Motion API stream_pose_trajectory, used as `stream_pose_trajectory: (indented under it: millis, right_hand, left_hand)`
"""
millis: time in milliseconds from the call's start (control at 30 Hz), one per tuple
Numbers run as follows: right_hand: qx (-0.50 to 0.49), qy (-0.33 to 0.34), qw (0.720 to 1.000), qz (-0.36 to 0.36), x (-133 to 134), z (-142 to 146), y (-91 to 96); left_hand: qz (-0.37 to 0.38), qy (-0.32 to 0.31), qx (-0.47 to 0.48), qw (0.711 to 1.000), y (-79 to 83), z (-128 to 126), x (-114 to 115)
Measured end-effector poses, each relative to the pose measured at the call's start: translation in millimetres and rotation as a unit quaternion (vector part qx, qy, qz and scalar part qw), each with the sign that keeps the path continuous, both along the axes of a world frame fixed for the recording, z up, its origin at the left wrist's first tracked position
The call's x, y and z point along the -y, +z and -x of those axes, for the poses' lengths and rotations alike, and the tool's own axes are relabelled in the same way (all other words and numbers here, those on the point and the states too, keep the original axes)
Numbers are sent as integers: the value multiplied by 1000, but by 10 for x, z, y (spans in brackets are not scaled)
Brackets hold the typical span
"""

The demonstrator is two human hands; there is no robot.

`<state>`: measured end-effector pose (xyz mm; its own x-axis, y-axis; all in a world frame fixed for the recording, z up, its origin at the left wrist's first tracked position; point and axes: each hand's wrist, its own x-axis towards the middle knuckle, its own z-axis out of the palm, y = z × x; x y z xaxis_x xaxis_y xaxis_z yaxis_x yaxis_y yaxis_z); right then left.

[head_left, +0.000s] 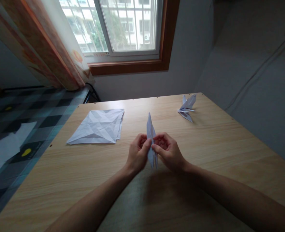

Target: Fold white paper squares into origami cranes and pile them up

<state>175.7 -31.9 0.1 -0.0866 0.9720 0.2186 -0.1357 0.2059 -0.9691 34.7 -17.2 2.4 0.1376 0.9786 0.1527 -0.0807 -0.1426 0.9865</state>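
Observation:
Between my two hands, a folded white paper [149, 127] stands upright, narrow and pointed at the top, with split points at its lower end. My left hand [138, 153] pinches it from the left side, thumb toward me. From the right, my right hand [168, 151] grips its edge between thumb and curled fingers. Both hands are closed on the paper, above the middle of the wooden table [103, 180]. Some of the fingertips are hidden behind the folds.
Creased white paper sheets [97, 126] lie stacked at the table's left. A folded paper figure with pointed flaps [187, 106] sits near the far right corner. Left of the table, white paper pieces [8, 146] rest on a checked cloth [48, 111]. A window [130, 29] is behind.

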Motion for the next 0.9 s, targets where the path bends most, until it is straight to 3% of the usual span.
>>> stream_pose_trajectory:
  millis: [400, 667, 900]
  right_hand:
    - [-53, 91, 993, 47, -46, -55, 37]
    - [-42, 81, 995, 35, -44, -70, 47]
    - [-64, 69, 995, 40, -45, -55, 20]
  left_hand:
    - [70, -45, 73, 994, -6, 8, -5]
    - [56, -45, 66, 995, -41, 36, -27]
    - [43, -26, 33, 998, 28, -5, 5]
